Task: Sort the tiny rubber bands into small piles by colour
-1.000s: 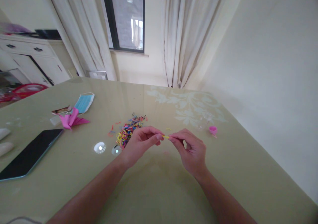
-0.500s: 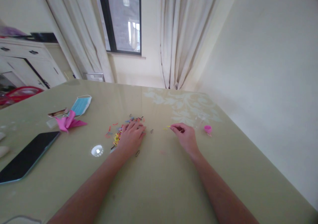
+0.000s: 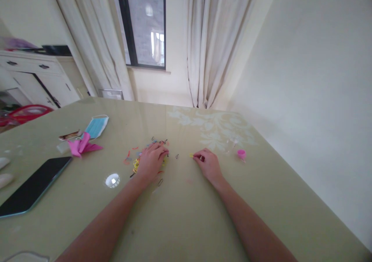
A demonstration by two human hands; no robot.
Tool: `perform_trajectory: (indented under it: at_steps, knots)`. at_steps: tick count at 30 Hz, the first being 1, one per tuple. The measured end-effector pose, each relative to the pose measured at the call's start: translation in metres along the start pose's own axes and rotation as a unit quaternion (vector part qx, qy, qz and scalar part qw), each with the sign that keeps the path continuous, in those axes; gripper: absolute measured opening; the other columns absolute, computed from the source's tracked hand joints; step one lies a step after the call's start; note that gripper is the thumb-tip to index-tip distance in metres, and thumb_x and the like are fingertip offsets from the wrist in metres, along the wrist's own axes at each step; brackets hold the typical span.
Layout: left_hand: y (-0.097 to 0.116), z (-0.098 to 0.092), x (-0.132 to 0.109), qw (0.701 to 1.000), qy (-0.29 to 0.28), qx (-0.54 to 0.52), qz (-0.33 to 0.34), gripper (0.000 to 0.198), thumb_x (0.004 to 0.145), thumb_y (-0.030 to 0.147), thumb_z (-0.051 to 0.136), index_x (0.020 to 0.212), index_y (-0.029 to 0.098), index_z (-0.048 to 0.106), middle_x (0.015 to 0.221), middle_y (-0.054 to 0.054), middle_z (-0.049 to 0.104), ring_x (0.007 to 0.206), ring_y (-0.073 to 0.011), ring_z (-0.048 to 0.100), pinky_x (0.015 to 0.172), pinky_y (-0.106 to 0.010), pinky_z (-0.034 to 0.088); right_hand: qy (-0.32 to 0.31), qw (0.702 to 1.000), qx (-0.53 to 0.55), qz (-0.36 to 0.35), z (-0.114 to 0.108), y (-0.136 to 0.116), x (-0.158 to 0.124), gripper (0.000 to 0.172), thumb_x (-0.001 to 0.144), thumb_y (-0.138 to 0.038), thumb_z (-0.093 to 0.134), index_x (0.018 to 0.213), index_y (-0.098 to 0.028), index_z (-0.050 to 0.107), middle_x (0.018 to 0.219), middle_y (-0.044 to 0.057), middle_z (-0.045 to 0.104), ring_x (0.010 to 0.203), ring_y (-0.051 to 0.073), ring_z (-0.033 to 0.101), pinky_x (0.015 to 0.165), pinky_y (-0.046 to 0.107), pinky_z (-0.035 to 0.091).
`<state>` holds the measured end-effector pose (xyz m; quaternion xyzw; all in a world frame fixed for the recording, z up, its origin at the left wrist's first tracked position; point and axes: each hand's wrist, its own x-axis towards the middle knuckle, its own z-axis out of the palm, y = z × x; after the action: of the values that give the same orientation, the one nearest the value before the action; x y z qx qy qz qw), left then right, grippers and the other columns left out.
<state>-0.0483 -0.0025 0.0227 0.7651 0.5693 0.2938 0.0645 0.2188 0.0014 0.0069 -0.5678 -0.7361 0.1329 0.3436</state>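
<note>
Small coloured rubber bands (image 3: pixel 136 164) lie in a loose pile, partly covered by my left hand (image 3: pixel 151 162). The fingers of that hand are drawn together at its right side, with a dark bit showing at the tips; what they pinch is too small to make out. A short way to the right, my right hand (image 3: pixel 208 166) pinches a yellow rubber band (image 3: pixel 191 155) between thumb and forefinger, low over the table. Between the hands lies a dark rubber band (image 3: pixel 177 156), and another dark band (image 3: pixel 160 182) rests nearer to me, below the left hand.
A shiny round clear object (image 3: pixel 112 180) sits left of the pile. Farther left are a phone (image 3: pixel 35 182), a pink folded-paper shape (image 3: pixel 83 145) and a blue face mask (image 3: pixel 97 127). At right stands a small pink cup (image 3: pixel 241 154); a wall borders the table (image 3: pixel 180 223) there.
My right hand has moved left and slightly nearer to me with the yellow rubber band. My left hand's fingers have drawn closer together over the pile. The view has shifted slightly.
</note>
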Motion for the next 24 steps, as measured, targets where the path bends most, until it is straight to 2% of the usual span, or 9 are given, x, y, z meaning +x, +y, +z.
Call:
perform_trajectory:
  at_steps: [3,6,8,10,13,16,19,24]
  knots:
    - [-0.002,-0.001,0.002,1.0,0.012,-0.015,-0.009,0.023,0.103,0.029,0.054,0.096,0.022,0.074,0.108,-0.009,0.076,0.106,-0.0283,0.067,0.095,-0.042,0.048,-0.005,1.0,-0.01,0.016,-0.001,-0.001,0.0,0.013,0.09,-0.015,0.071,0.089,-0.019,0.083,0.085,0.005,0.074,0.071,0.016,0.065,0.071,0.029,0.048]
    - [-0.002,0.001,0.002,1.0,-0.015,0.009,0.006,0.023,0.104,0.028,0.055,0.094,0.021,0.075,0.107,-0.009,0.077,0.107,-0.0282,0.067,0.096,-0.043,0.048,-0.015,0.999,-0.018,0.031,-0.001,-0.003,0.0,0.014,0.091,-0.015,0.069,0.091,-0.019,0.083,0.087,0.006,0.074,0.072,0.016,0.065,0.073,0.029,0.048]
    - [0.0,0.005,0.0,0.998,-0.034,0.041,0.044,0.021,0.103,0.028,0.056,0.1,0.023,0.077,0.112,-0.008,0.077,0.114,-0.0296,0.066,0.1,-0.045,0.046,-0.02,0.999,-0.028,0.039,-0.001,-0.004,0.001,0.015,0.092,-0.016,0.068,0.092,-0.019,0.083,0.089,0.006,0.074,0.073,0.016,0.066,0.073,0.029,0.048]
    - [0.004,0.01,-0.003,0.993,-0.034,0.07,0.093,0.021,0.103,0.028,0.058,0.115,0.026,0.076,0.123,-0.008,0.076,0.123,-0.031,0.062,0.104,-0.048,0.043,-0.021,0.998,-0.039,0.045,0.0,-0.005,0.002,0.015,0.092,-0.016,0.068,0.093,-0.019,0.083,0.091,0.007,0.075,0.074,0.017,0.066,0.073,0.029,0.048]
    - [0.012,0.017,-0.006,0.98,-0.044,0.094,0.169,0.033,0.102,0.02,0.059,0.131,0.031,0.07,0.137,-0.006,0.073,0.128,-0.0298,0.06,0.108,-0.051,0.037,-0.021,0.997,-0.05,0.048,0.002,-0.007,0.002,0.016,0.093,-0.017,0.067,0.093,-0.02,0.083,0.093,0.007,0.075,0.076,0.018,0.067,0.073,0.03,0.048]
    - [0.017,0.021,-0.006,0.968,-0.078,0.108,0.211,0.029,0.1,0.013,0.059,0.121,0.028,0.073,0.126,-0.006,0.076,0.119,-0.0274,0.063,0.109,-0.05,0.036,-0.015,0.998,-0.055,0.041,0.002,-0.008,0.001,0.016,0.093,-0.017,0.067,0.093,-0.019,0.082,0.093,0.007,0.075,0.078,0.019,0.068,0.073,0.03,0.048]
    - [0.016,0.022,-0.005,0.967,-0.088,0.115,0.21,0.019,0.099,0.013,0.061,0.107,0.023,0.075,0.112,-0.007,0.077,0.109,-0.0268,0.065,0.103,-0.047,0.04,-0.005,0.998,-0.053,0.039,0.001,-0.01,0.0,0.015,0.093,-0.016,0.067,0.092,-0.019,0.082,0.093,0.007,0.074,0.075,0.018,0.066,0.072,0.029,0.047]
    - [0.009,0.026,-0.005,0.975,-0.067,0.093,0.191,0.022,0.097,0.01,0.06,0.108,0.021,0.074,0.105,-0.009,0.074,0.106,-0.0276,0.066,0.097,-0.043,0.048,0.034,0.999,-0.018,0.034,-0.004,-0.013,0.0,0.013,0.091,-0.016,0.068,0.091,-0.018,0.081,0.089,0.006,0.073,0.068,0.016,0.063,0.07,0.03,0.047]
